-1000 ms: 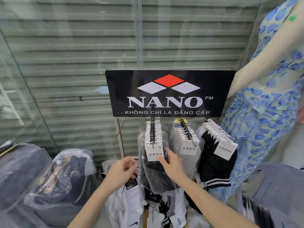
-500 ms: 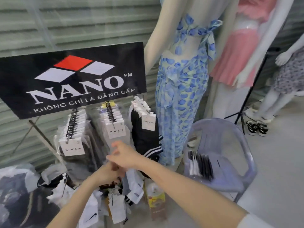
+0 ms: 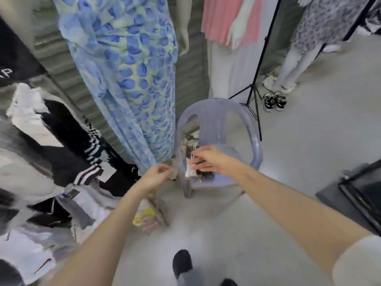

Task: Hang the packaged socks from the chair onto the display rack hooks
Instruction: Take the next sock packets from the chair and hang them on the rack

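A pale lilac plastic chair [image 3: 218, 106] stands on the floor ahead. A small stack of packaged socks [image 3: 190, 152] with dark stripes lies on its seat. My right hand [image 3: 210, 159] reaches over the seat, and its fingers close on the white end of one pack. My left hand [image 3: 156, 175] hovers just left of the chair's front corner, fingers curled together, nothing visible in it. The display rack [image 3: 68, 141], with black and white socks hanging from it, is blurred at the left edge, and a corner of its black sign [image 3: 12, 58] shows above.
A mannequin in a blue patterned dress [image 3: 132, 79] stands between rack and chair. Behind the chair are a pink-skirted mannequin [image 3: 228, 21] and a black tripod stand [image 3: 255, 96]. A yellow-labelled pack [image 3: 148, 216] lies on the floor. A black box [image 3: 362, 195] sits at right.
The view has swung right and down from the rack to the chair. My right hand left the hanging socks and reached onto the chair's stack. My left hand followed toward the chair.
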`<act>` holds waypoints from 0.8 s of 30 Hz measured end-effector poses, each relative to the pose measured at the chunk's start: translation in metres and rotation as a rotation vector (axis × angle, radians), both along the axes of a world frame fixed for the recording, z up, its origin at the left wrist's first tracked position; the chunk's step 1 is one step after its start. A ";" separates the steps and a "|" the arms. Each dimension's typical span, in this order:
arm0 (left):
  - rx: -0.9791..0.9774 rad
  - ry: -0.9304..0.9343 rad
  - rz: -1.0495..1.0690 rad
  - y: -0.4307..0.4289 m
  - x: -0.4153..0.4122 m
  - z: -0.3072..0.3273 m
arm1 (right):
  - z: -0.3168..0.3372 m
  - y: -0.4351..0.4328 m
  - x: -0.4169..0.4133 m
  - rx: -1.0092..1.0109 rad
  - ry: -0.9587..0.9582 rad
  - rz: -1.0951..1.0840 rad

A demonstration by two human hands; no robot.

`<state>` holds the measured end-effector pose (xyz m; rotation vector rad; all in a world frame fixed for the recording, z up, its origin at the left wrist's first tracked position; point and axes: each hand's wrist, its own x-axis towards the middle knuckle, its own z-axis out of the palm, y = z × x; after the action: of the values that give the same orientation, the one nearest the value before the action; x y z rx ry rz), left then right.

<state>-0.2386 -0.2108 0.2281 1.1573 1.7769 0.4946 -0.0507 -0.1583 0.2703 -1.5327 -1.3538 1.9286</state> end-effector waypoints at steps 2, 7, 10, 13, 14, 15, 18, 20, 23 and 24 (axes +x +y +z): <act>-0.018 -0.012 0.031 0.031 0.013 -0.012 | -0.020 0.024 0.025 -0.057 0.012 -0.126; -0.130 -0.081 0.173 0.111 0.032 -0.060 | -0.067 0.090 0.062 -0.083 -0.089 -0.280; -0.169 -0.097 0.140 0.152 0.044 -0.100 | -0.109 0.128 0.073 -0.056 -0.135 -0.377; -0.228 -0.088 0.096 0.193 0.056 -0.148 | -0.156 0.161 0.080 0.004 -0.180 -0.430; -0.246 -0.098 0.088 0.204 0.059 -0.163 | -0.171 0.169 0.081 0.022 -0.186 -0.444; -0.258 -0.106 0.086 0.217 0.062 -0.181 | -0.188 0.179 0.081 0.016 -0.201 -0.441; -0.269 -0.084 0.111 0.255 0.070 -0.237 | -0.253 0.212 0.078 -0.056 -0.196 -0.387; -0.282 -0.036 0.131 0.276 0.071 -0.281 | -0.301 0.230 0.073 -0.100 -0.225 -0.341; -0.376 0.090 0.110 0.290 0.072 -0.333 | -0.353 0.240 0.067 -0.139 -0.242 -0.261; -0.394 0.141 0.119 0.291 0.074 -0.348 | -0.372 0.242 0.065 -0.125 -0.222 -0.251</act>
<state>-0.1642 0.0807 -0.1197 0.8300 1.9630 0.1206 0.0141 0.0837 -0.1013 -1.9238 -1.0747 1.7581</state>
